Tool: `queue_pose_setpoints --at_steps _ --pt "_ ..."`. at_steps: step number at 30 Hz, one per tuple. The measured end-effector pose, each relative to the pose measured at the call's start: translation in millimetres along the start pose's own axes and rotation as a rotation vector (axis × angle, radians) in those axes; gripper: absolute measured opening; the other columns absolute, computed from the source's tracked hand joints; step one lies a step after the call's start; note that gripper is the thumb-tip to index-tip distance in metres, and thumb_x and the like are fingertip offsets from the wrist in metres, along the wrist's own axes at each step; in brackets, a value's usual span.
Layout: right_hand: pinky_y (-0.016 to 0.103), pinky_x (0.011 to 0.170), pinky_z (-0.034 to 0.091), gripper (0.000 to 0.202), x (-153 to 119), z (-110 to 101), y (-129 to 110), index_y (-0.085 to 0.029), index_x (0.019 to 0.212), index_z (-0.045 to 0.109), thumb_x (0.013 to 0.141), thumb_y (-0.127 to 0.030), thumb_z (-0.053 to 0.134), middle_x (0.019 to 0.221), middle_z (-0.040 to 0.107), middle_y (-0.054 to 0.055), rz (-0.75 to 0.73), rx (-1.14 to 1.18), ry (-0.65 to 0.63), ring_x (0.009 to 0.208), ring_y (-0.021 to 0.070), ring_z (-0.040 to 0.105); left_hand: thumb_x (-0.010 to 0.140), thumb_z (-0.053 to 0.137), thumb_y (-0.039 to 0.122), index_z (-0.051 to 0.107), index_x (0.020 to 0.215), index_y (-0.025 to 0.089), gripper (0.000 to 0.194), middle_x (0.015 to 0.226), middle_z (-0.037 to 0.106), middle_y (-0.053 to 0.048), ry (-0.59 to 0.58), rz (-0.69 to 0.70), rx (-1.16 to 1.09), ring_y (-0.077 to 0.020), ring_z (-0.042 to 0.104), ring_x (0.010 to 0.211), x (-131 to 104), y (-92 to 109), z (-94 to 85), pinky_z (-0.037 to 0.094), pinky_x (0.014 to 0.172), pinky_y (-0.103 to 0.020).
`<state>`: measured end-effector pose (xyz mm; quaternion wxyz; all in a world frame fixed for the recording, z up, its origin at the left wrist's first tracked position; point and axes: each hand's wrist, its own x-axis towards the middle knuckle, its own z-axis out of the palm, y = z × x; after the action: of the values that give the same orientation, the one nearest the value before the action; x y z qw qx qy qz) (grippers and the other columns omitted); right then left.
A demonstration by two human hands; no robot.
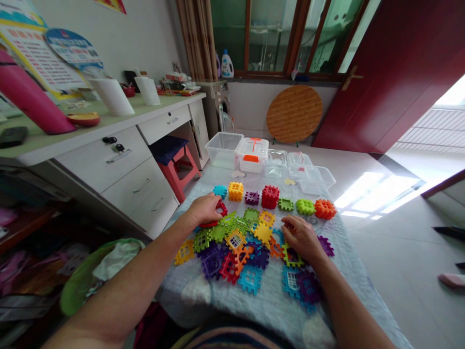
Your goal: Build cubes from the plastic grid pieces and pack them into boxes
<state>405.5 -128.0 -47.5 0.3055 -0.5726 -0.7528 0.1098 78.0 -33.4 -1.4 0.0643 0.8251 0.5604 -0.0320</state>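
Observation:
My left hand [207,208] is at the left edge of a pile of plastic interlocking building tiles, its fingers closed around a red building tile [221,209]. My right hand [301,234] rests over the pile's right side, fingers apart and slightly bent, above a lime tile [291,256]. Between the hands lie mixed tiles, among them a yellow tile [263,233], an orange tile [242,259] and a blue tile [250,278]. Behind the pile runs a row of sorted stacks: yellow [236,191], purple [252,198], red [270,197], green [286,204], lime [305,207] and orange [325,209].
Clear plastic bins [224,145] stand at the far end of the cloth-covered table [232,303], one with an orange-latched lid [253,154]. A desk [109,160] and a red stool [178,169] are on the left. A round wooden tabletop [294,114] leans against the wall.

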Motion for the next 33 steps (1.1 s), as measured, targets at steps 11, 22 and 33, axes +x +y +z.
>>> queue_pose_setpoints --at_steps 11,22,33 --pt "0.033 0.075 0.048 0.019 -0.2 -0.6 -0.2 -0.019 0.095 0.066 0.086 -0.026 0.051 0.085 0.066 0.006 -0.003 0.006 0.002 0.082 0.0203 0.061 0.067 0.069 0.034 0.065 0.103 0.018 0.039 0.084 0.068 -0.003 0.001 0.012 -0.236 -0.0203 0.062 0.077 1.2 -9.0 -4.7 0.042 0.064 -0.026" --pt "0.033 0.074 0.05 0.018 0.3 -1.7 -2.1 -0.019 0.093 0.067 0.086 -0.024 0.051 0.084 0.067 0.006 0.004 0.017 0.053 0.079 0.0197 0.062 0.076 0.055 0.019 0.065 0.089 0.019 0.016 0.075 0.067 0.001 0.079 0.236 -0.597 -0.0135 0.059 0.067 -21.3 46.0 -39.3 0.042 0.064 -0.024" --pt "0.034 0.077 0.048 0.014 1.5 -3.0 -14.4 -0.02 0.093 0.065 0.088 -0.022 0.051 0.081 0.065 0.006 -0.049 0.023 0.08 0.081 0.021 0.061 0.078 0.054 0.01 0.067 0.094 0.018 0.022 0.093 0.069 -0.005 0.065 0.404 -0.438 -0.0181 0.063 0.085 -10.0 78.9 -15.5 0.047 0.078 -0.026"
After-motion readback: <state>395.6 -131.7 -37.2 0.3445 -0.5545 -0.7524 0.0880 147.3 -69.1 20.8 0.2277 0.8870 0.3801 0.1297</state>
